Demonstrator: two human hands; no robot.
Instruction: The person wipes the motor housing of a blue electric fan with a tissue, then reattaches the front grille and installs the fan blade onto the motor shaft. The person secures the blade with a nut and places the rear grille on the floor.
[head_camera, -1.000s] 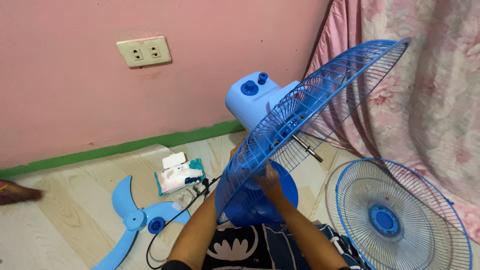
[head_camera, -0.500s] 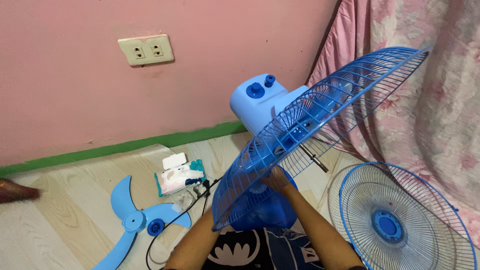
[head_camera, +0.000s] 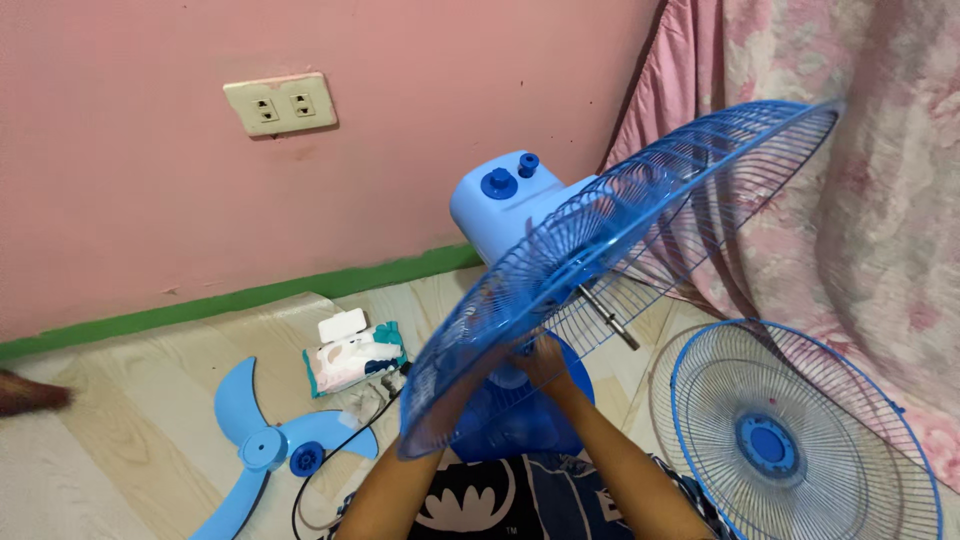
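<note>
Both hands hold the blue wire rear guard (head_camera: 620, 250) at its lower rim, tilted up off the fan so its centre hole sits around the bare motor shaft (head_camera: 607, 318). The right hand (head_camera: 545, 360) shows fingers curled over the wires, grasping the guard. The left hand (head_camera: 465, 365) sits behind the blurred mesh; I cannot tell how its fingers close, though the forearm rises to the rim. The guard leans against the pale blue motor housing (head_camera: 500, 215), which stands above the round blue base (head_camera: 520, 420).

On the floor lie the 3-bladed propeller (head_camera: 260, 440), a pack of wipes (head_camera: 355, 355), a black cord (head_camera: 350, 440) and the front guard (head_camera: 790, 440). A floral curtain (head_camera: 860, 200) hangs close behind the guard's upper edge.
</note>
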